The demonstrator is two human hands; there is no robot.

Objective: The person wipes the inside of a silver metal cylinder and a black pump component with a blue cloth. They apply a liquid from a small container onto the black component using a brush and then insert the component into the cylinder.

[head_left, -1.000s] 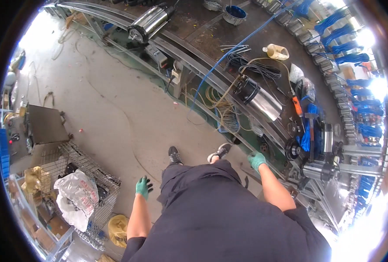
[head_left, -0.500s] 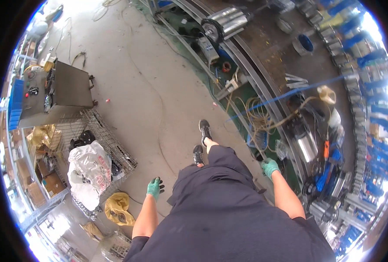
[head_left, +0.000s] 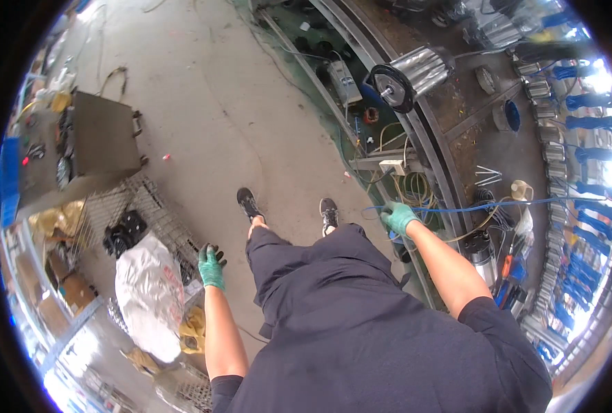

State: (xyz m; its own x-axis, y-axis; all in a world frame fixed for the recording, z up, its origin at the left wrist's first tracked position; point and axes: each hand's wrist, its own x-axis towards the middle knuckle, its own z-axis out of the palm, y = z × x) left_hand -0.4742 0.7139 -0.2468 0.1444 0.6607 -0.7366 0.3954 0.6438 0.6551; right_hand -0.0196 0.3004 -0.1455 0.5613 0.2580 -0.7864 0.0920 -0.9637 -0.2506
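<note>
Left hand: your gloved left hand point(head_left: 212, 266) hangs loosely curled, holding nothing, just beside the white sack point(head_left: 149, 294) in the wire basket point(head_left: 156, 213).
Right hand: your right hand point(head_left: 397, 217) is closed around the blue cable point(head_left: 499, 204) at the bench's near edge.
Hidden: your fingertips are hard to make out.
Cable: thin, blue, stretched rightward across the bench point(head_left: 468, 131).
Farther: a ribbed metal motor point(head_left: 413, 71) lies at the bench edge.

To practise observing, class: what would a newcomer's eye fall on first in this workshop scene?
Probably the green-gloved right hand touching a blue cable at the edge of a cluttered bench, where a ribbed silver motor lies. The left hand hangs empty beside a wire cage holding a white bag.
</note>
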